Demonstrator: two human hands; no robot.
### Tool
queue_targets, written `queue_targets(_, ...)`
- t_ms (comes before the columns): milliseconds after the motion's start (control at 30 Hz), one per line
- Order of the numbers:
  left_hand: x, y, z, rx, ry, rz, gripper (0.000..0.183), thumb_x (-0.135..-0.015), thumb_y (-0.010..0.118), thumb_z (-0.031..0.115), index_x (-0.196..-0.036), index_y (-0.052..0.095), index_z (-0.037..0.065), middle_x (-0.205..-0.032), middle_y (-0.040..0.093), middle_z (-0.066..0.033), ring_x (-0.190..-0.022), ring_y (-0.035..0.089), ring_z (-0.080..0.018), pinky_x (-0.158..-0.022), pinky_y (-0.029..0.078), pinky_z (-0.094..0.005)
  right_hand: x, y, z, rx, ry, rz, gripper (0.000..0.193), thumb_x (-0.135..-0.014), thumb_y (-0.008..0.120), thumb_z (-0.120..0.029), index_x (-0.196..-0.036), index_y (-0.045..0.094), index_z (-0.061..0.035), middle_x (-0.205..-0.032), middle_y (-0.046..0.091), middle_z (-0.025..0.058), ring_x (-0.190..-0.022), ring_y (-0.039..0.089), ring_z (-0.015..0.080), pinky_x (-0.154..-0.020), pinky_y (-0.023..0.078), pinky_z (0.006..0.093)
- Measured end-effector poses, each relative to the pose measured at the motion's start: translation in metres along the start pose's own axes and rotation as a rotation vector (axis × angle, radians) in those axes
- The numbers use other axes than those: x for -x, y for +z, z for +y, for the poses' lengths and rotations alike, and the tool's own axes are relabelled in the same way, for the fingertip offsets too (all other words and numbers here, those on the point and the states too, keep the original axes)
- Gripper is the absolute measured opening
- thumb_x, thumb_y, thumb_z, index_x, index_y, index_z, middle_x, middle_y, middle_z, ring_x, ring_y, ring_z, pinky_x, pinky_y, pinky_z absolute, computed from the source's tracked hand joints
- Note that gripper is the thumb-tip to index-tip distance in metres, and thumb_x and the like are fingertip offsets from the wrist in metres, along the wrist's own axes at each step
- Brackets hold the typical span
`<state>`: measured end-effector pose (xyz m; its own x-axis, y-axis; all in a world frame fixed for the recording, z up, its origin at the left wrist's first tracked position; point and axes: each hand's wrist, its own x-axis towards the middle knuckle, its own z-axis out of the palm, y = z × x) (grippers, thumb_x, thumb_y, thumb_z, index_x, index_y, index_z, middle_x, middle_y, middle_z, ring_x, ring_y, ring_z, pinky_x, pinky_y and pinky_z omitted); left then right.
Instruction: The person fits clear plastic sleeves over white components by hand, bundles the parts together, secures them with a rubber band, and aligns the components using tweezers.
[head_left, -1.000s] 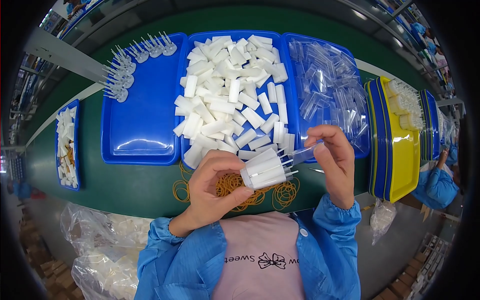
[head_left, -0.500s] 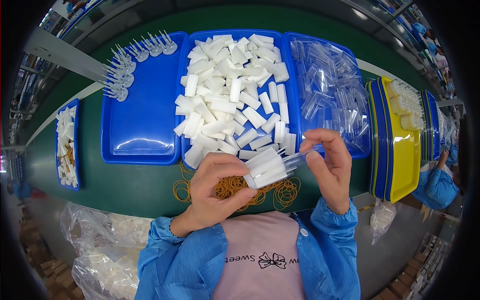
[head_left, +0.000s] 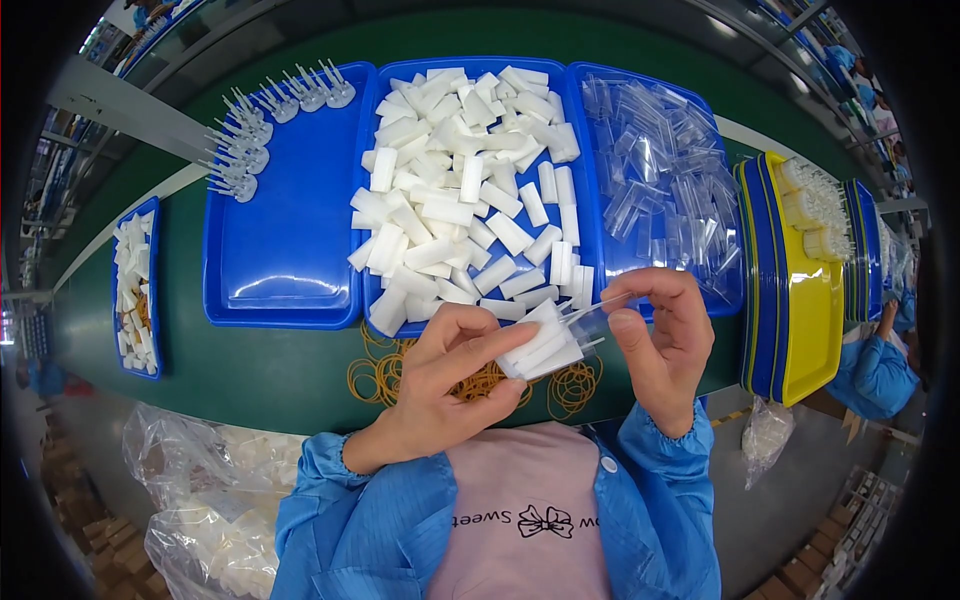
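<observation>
Above the near table edge, my left hand (head_left: pixel 455 370) is closed round a bundle of white foam blocks (head_left: pixel 545 348) on a base with thin pins. Its index finger lies across the foam, and part of the base is hidden by the fingers. From the right, my right hand (head_left: pixel 665 335) pinches the edge of a clear plastic piece (head_left: pixel 594 326) between thumb and index finger. That piece lies against the foam's right end, where pin tips stick out. Below the bundle is a pile of brown rubber bands (head_left: pixel 575 388).
A blue tray of loose white foam blocks (head_left: pixel 430 210) stands ahead, with a tray of clear plastic pieces (head_left: pixel 660 170) on its right. Pinned bases (head_left: pixel 240 155) line the left tray (head_left: pixel 285 230). Stacked yellow and blue trays (head_left: pixel 810 330) stand far right; a narrow foam tray (head_left: pixel 153 290), far left.
The foam bundle has shifted slightly right and tilted upward at its right end. My left index finger now reaches farther over the foam. My right hand has moved slightly right and down.
</observation>
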<state>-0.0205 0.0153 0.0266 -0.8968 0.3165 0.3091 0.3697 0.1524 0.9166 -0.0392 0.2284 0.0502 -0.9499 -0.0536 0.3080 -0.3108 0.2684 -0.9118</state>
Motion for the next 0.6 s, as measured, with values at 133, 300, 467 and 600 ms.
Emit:
queue_targets(133, 0.0013, 0.0009, -0.0009, 0.015, 0.012, -0.008, 0.045, -0.067, 0.067, -0.001, -0.112, 0.062, 0.002, -0.096, 0.046, -0.0090, -0.079, 0.052, -0.0166, -0.067, 0.045, -0.0258, -0.0002, -0.0001, 0.0004, -0.062, -0.020, 0.001, 0.022, -0.078, 0.066, -0.003, -0.097, 0.057, 0.0022, -0.086, 0.062, 0.0101, -0.077, 0.059, 0.0146, -0.071, 0.045, 0.0256)
queue_targets(300, 0.0008, -0.0017, -0.0030, 0.062, -0.093, -0.099, 0.040, -0.069, 0.065, 0.003, -0.109, 0.062, 0.000, -0.100, 0.047, -0.0105, -0.087, 0.051, -0.0177, -0.075, 0.043, -0.0271, 0.0002, -0.0007, -0.0024, 0.002, -0.008, -0.009, 0.019, -0.077, 0.066, -0.003, -0.093, 0.059, 0.0017, -0.086, 0.063, 0.0103, -0.076, 0.060, 0.0147, -0.070, 0.046, 0.0248)
queue_targets(467, 0.0004, 0.0014, -0.0045, 0.074, -0.042, -0.074, 0.042, -0.068, 0.066, 0.000, -0.110, 0.063, 0.004, -0.097, 0.044, -0.0078, -0.081, 0.050, -0.0161, -0.069, 0.043, -0.0252, 0.0008, -0.0020, -0.0020, -0.024, 0.020, -0.035, 0.019, -0.077, 0.067, -0.003, -0.093, 0.059, 0.0017, -0.085, 0.063, 0.0101, -0.076, 0.061, 0.0145, -0.069, 0.047, 0.0250)
queue_targets(600, 0.0010, 0.0028, -0.0057, 0.092, -0.026, -0.040, 0.041, -0.068, 0.066, -0.001, -0.109, 0.064, 0.004, -0.097, 0.043, -0.0077, -0.081, 0.050, -0.0151, -0.069, 0.044, -0.0246, 0.0004, -0.0033, -0.0004, -0.074, 0.039, -0.046, 0.019, -0.076, 0.068, -0.004, -0.092, 0.059, 0.0020, -0.085, 0.063, 0.0099, -0.075, 0.061, 0.0143, -0.068, 0.048, 0.0247)
